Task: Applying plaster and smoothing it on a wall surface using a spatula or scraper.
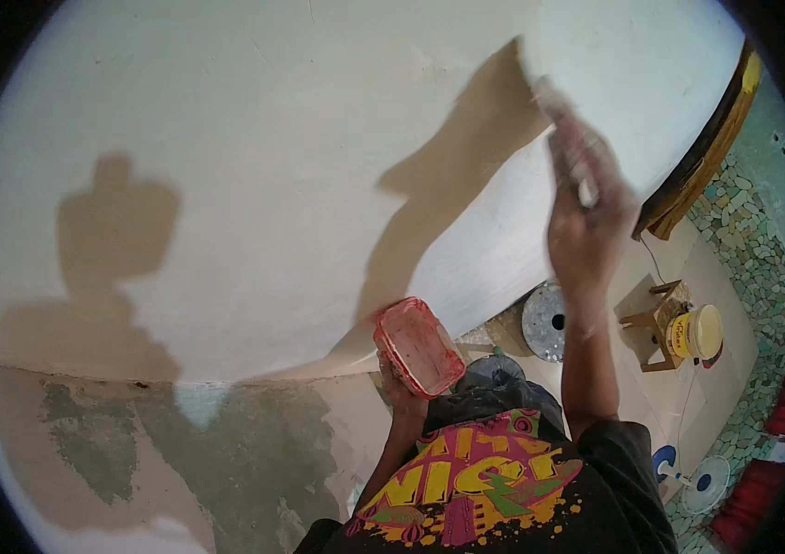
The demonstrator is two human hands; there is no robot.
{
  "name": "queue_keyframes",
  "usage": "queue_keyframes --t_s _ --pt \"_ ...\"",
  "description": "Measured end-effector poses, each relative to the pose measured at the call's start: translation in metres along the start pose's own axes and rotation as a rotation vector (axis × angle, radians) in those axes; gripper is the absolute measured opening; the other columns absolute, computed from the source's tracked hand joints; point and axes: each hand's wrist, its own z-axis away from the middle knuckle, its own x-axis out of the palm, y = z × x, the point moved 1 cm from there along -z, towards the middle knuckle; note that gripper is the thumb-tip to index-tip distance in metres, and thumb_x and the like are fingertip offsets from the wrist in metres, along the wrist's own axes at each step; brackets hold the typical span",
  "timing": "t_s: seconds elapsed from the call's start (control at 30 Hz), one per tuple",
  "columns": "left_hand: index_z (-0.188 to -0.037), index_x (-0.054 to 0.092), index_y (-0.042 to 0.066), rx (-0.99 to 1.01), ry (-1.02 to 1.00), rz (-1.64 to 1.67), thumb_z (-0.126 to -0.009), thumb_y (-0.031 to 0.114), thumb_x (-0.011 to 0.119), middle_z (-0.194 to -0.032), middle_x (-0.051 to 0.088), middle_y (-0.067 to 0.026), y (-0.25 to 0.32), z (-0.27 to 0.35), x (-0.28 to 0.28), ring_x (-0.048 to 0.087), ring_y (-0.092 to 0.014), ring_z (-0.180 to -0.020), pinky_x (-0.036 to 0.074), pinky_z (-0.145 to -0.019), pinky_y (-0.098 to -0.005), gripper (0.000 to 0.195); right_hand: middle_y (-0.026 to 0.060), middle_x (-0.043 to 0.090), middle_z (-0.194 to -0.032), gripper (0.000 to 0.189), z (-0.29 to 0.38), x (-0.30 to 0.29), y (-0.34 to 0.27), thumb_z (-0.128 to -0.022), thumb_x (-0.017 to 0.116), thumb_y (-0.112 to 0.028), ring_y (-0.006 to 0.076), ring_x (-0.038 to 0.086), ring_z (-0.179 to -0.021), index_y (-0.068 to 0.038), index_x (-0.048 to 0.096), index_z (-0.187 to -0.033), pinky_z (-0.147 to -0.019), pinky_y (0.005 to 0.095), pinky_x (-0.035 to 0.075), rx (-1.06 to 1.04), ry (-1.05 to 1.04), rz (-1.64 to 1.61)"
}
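My left hand (pixel 401 389) grips a red rectangular plastic tub (pixel 426 350) from below and the left side. The tub is tilted, its open top faces me, and pale residue coats its inside. My right hand (pixel 586 187) is raised close to a smooth whitish wall (pixel 261 221), blurred by motion. Its fingers are closed around a thin flat hand tool (pixel 553 100), of which a pale part shows between them; blur hides its exact kind. The hand and tool cast a broad shadow on the wall. I cannot tell whether the tool touches the surface.
Patchy grey-green and pale lower wall (pixel 261 443) runs along the left. At right are a round grey metal object (pixel 543 322), a small wooden stool (pixel 662 325), a yellow-and-white bucket (pixel 701 332) bearing writing, a fan (pixel 704 483), a cable, stone-mosaic flooring (pixel 746 228) and timber edging (pixel 701 159).
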Motion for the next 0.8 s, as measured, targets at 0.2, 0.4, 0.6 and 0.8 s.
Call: queue_keyframes --t_s 0.2,0.4,0.6,0.8 --pt "-0.157 0.036 0.013 0.027 -0.202 -0.05 -0.11 0.045 0.04 -0.155 0.046 -0.0111 -0.005 -0.013 -0.014 0.047 -0.028 -0.141 0.041 -0.118 -0.0464 0.057 0.0097 0.067 -0.136 0.049 0.056 0.04 -0.063 -0.083 0.078 -0.02 0.0277 0.062 -0.129 -0.011 0.069 -0.13 -0.107 0.0429 0.045 -0.136 -0.429 0.042" --pt "-0.157 0.036 0.009 -0.044 -0.314 -0.001 -0.108 0.043 0.044 -0.156 0.045 -0.0106 -0.01 -0.024 -0.012 0.046 -0.029 -0.142 0.039 -0.119 -0.0458 0.059 0.0055 0.064 -0.142 0.05 0.089 0.031 -0.035 -0.082 0.075 -0.027 0.0272 0.06 -0.132 -0.015 0.068 -0.13 -0.108 0.0461 0.044 -0.244 -0.62 0.095" --pt "-0.159 0.032 0.015 -0.075 -0.169 -0.051 -0.107 0.048 0.043 -0.158 0.041 -0.0087 -0.009 -0.027 -0.024 0.043 -0.028 -0.144 0.037 -0.119 -0.0492 0.062 0.006 0.06 -0.145 0.045 0.075 0.008 0.013 -0.09 0.067 -0.028 0.0265 0.055 -0.137 -0.022 0.064 -0.134 -0.111 0.046 0.042 -0.485 -0.425 0.276" --pt "-0.16 0.03 0.016 -0.079 -0.095 -0.173 -0.108 0.046 0.042 -0.161 0.037 -0.01 0.001 -0.009 0.01 0.041 -0.032 -0.145 0.037 -0.119 -0.0523 0.061 0.0008 0.069 -0.134 0.035 0.074 0.037 0.071 -0.089 0.072 -0.029 0.0245 0.065 -0.125 -0.027 0.073 -0.124 -0.104 0.0415 0.051 -0.564 -0.237 0.324"
